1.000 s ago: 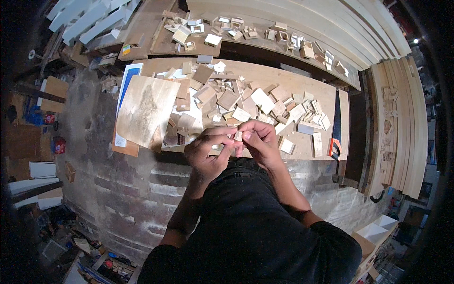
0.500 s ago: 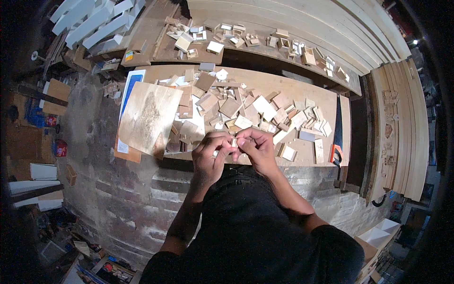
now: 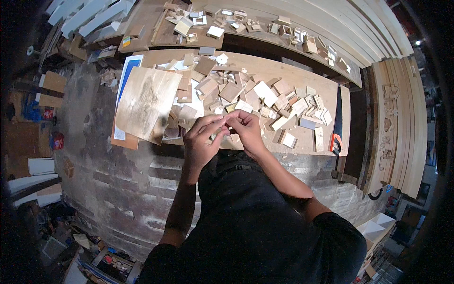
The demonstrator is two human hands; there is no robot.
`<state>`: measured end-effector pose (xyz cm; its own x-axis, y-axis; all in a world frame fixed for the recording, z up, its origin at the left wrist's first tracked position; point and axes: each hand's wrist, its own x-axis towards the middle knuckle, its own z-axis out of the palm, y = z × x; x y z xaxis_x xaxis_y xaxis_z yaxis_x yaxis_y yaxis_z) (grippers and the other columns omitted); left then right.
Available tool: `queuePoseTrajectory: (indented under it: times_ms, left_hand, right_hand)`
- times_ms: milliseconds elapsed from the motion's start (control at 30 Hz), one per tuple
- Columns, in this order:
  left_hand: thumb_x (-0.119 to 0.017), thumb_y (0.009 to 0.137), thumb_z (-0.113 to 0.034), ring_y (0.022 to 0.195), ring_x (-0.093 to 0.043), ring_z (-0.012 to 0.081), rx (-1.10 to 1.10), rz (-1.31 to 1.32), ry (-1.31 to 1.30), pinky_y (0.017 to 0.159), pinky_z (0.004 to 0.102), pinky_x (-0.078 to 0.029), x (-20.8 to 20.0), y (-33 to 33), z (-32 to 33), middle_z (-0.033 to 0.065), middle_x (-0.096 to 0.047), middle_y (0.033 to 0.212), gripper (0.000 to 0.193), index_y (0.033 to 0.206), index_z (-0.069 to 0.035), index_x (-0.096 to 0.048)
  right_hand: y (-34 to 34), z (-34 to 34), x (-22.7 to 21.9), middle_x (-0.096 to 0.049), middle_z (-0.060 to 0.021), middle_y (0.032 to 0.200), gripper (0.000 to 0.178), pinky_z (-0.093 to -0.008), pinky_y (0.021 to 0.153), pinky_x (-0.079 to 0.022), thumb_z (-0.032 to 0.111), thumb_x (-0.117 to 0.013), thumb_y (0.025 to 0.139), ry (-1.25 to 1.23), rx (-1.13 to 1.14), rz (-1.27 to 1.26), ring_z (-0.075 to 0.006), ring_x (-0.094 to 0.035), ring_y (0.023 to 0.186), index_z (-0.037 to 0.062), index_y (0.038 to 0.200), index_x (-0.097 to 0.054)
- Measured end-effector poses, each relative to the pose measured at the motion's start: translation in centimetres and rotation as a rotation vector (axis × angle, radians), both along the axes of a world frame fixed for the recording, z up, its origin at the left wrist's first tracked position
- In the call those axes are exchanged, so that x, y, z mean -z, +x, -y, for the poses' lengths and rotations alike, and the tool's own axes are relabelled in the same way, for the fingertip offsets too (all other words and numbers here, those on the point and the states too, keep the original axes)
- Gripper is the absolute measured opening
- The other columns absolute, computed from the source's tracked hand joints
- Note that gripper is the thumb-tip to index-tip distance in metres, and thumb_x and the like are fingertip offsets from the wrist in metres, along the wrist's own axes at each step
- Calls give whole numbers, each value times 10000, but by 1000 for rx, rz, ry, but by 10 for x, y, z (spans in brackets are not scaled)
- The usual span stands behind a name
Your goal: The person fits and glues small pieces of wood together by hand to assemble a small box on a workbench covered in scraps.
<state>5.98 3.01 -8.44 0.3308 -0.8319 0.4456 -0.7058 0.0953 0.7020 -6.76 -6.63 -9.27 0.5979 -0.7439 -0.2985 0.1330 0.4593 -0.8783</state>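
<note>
Close together over the front edge of the worktable (image 3: 265, 146), my left hand (image 3: 201, 139) and my right hand (image 3: 247, 132) meet fingertip to fingertip. Both are closed in a pinch around a small pale wooden piece, which the fingers now mostly cover. Just beyond them lies a loose heap of small wood offcuts (image 3: 230, 92), some tan, some white-faced. A small white-topped block (image 3: 287, 139) rests to the right of my right hand.
A thin wooden panel (image 3: 147, 104) lies at the table's left, over a blue and white sheet (image 3: 126, 80). On the right is a handsaw with an orange handle (image 3: 336, 143). Small wooden boxes (image 3: 309, 45) stand on the bench behind; long boards (image 3: 402, 123) are stacked at right.
Both hands have moved slightly up and left in the picture, still joined at the fingertips. The small piece, visible before, is now mostly covered. The whole view has shifted a little.
</note>
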Motion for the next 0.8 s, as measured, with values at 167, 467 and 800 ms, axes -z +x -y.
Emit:
queuePoseTrajectory:
  times_ms: [167,467,800]
  left_hand:
    - [-803,711,-41,877,-692,235,-65,-93,-28,736,333,-543,7,3,-2,70,-696,987,378,1076,-83,-709]
    - [-751,779,-8,804,-701,178,-195,-281,-41,654,294,-555,33,11,-13,92,-714,967,309,1082,-33,-698]
    - [-697,886,-41,717,-636,135,-188,-1086,-156,625,289,-560,48,22,-53,57,-665,918,243,1122,-8,-653]
  right_hand:
    - [5,-1,15,-674,-44,769,124,-229,598,-478,103,-674,897,-93,-59,-67,-79,-601,663,-21,897,-674]
    - [8,13,32,-670,9,769,194,-229,652,-457,188,-744,862,-429,-161,-196,-50,-561,700,1,879,-691]
    - [2,38,123,-706,-168,913,314,-459,718,-564,362,-747,772,-1093,-836,-1041,-328,-699,849,112,959,-707]
